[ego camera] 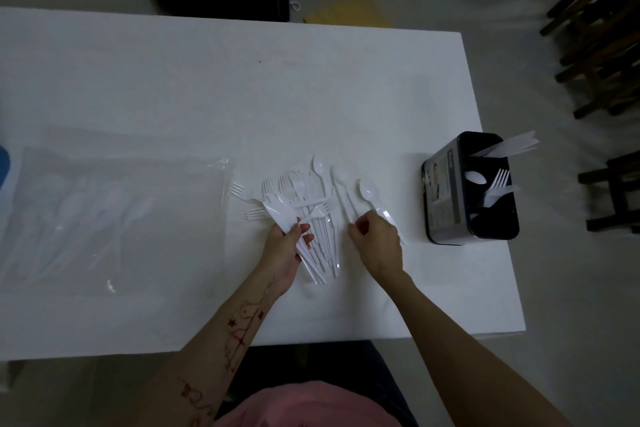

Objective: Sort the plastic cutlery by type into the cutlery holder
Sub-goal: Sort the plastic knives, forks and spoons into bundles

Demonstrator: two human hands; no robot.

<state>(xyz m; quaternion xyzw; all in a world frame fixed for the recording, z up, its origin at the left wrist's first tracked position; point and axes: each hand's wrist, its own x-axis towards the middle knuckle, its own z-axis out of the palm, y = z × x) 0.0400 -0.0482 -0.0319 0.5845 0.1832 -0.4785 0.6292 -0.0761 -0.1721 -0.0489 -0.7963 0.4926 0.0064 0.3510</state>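
Nearest, our left hand (289, 246) grips white plastic knives (281, 215) from the loose white cutlery pile (313, 204); our right hand (375, 239) pinches a white plastic spoon (367, 191), probably bound for the black compartmented cutlery holder (450, 191) at the white table's (173, 80) right edge.

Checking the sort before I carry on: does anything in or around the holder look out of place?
Yes. In the cutlery holder the middle section holds a spoon alongside forks, so two types seem mixed there. The knives in the far section lean out over its rim. Nothing looks spilled or broken.
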